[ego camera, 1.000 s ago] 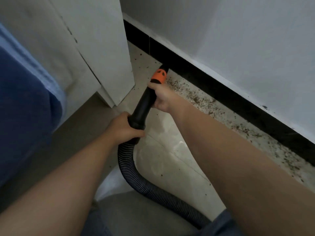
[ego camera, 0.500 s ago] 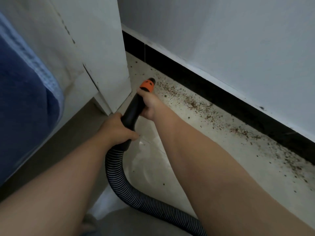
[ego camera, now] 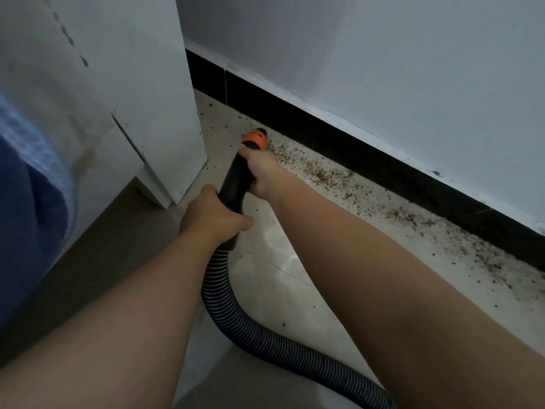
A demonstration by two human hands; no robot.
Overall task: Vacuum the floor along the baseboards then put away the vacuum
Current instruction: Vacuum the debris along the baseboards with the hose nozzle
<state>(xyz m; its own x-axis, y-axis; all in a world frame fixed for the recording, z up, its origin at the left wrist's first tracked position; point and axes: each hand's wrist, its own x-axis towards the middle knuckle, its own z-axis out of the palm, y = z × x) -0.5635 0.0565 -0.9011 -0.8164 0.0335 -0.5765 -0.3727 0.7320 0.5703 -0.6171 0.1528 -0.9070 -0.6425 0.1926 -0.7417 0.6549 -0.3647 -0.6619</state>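
Note:
A black vacuum handle (ego camera: 237,180) with an orange collar (ego camera: 254,139) points at the pale floor near the black baseboard (ego camera: 339,143). My right hand (ego camera: 261,169) grips the handle just below the orange collar. My left hand (ego camera: 213,216) grips its lower end, where the ribbed black hose (ego camera: 236,317) begins and curves down to the right. Brown crumbs and dirt (ego camera: 324,175) lie in a band along the baseboard, starting right beside the nozzle end. The nozzle tip itself is hidden behind the collar.
A white cabinet (ego camera: 141,98) stands at the left, its corner close to the handle. Blue fabric (ego camera: 26,208) fills the far left edge. The white wall (ego camera: 383,54) runs above the baseboard. More dirt (ego camera: 486,258) spreads along the floor to the right.
The nozzle pulled back from the baseboard half a second ago and now sits a little nearer the dirt band again. Both hands keep the same hold on the handle.

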